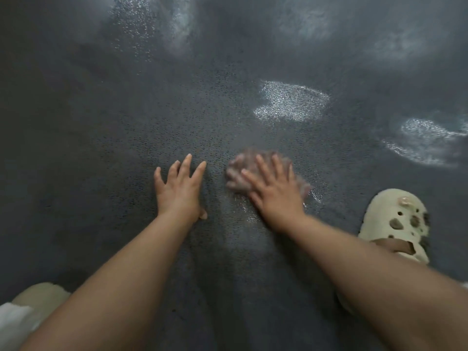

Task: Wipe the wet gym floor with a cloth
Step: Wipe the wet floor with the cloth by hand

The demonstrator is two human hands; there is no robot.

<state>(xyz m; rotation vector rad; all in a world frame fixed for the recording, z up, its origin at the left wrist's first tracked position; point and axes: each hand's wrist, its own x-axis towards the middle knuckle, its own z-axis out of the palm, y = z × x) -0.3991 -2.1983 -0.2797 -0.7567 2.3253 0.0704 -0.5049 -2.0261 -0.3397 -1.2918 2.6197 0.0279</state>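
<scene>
A small pinkish cloth [236, 171], blurred by motion, lies on the dark speckled gym floor [101, 122] at the centre. My right hand [274, 191] presses flat on the cloth with straight, spread fingers. To its left, my left hand [179, 188] rests flat on the bare floor, fingers spread, holding nothing. A thin wet sheen shows on the floor just below and right of the cloth. Most of the cloth is hidden under my right hand.
Shiny wet patches lie ahead: one patch [291, 101] beyond the cloth, another patch [428, 141] at the right, and several blurred ones at the top. A cream clog [395, 221] on my right foot stands at the right. A second cream shoe [38, 295] is at the lower left.
</scene>
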